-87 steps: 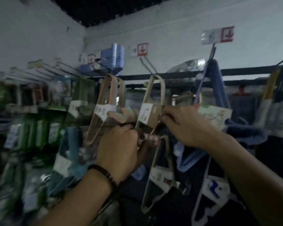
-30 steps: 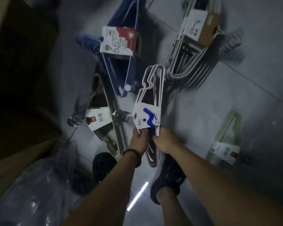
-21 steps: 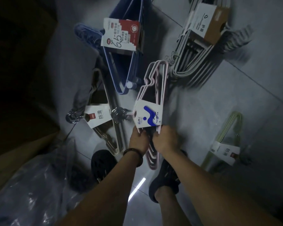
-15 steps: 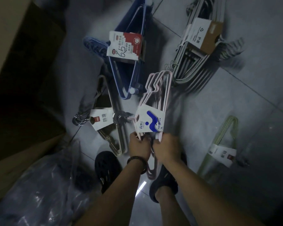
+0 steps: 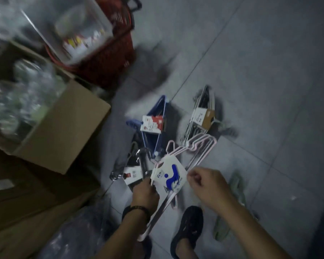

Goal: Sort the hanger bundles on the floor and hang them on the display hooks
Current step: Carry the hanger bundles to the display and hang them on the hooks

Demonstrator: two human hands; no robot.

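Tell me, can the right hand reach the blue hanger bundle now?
Probably not yet: the right hand seems to pinch the pink hanger bundle, held between it and the blue hanger bundle.

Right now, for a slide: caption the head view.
Left hand and right hand hold pink hanger bundle; blue bundle lies on floor.

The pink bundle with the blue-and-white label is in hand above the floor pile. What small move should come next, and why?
Probably raise the pink hanger bundle clear of the pile, ready for hanging. The left hand grips it beside the label, the right hand sits at the label's edge, and the blue bundle and white bundle lie on the floor beyond it.
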